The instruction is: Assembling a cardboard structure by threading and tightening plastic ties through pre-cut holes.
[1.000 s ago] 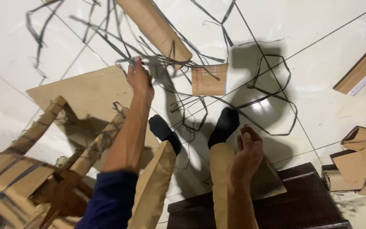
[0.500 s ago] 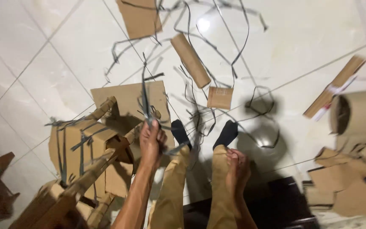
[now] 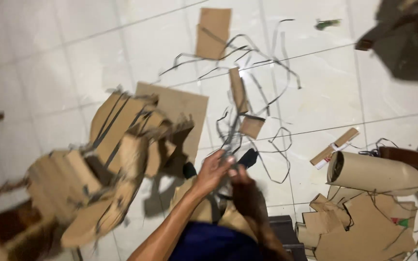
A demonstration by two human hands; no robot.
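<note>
My left hand (image 3: pixel 215 170) is closed around a thin black strip (image 3: pixel 229 137) that runs up from my fingers into a tangle of black strips (image 3: pixel 247 92) on the white tiled floor. My right hand (image 3: pixel 244 186), dark and blurred, meets the left hand just to its right; its grip is unclear. Both hands hover over my knees, near my feet in black socks (image 3: pixel 249 157). A small square cardboard piece (image 3: pixel 251 126) and a narrow cardboard strip (image 3: pixel 238 89) lie among the black strips just beyond my hands.
A blurred heap of strapped cardboard pieces (image 3: pixel 107 159) fills the left. A flat cardboard sheet (image 3: pixel 185 106) lies behind it. At the right are a thick cardboard roll (image 3: pixel 376 174), a smaller taped roll (image 3: pixel 334 146) and crumpled cardboard scraps (image 3: pixel 359 227). Dark wooden furniture (image 3: pixel 412 159) borders the right.
My left hand has drawn back from the floor towards my knees with a black strip. My right hand has come up to meet it. The view has swung left.
</note>
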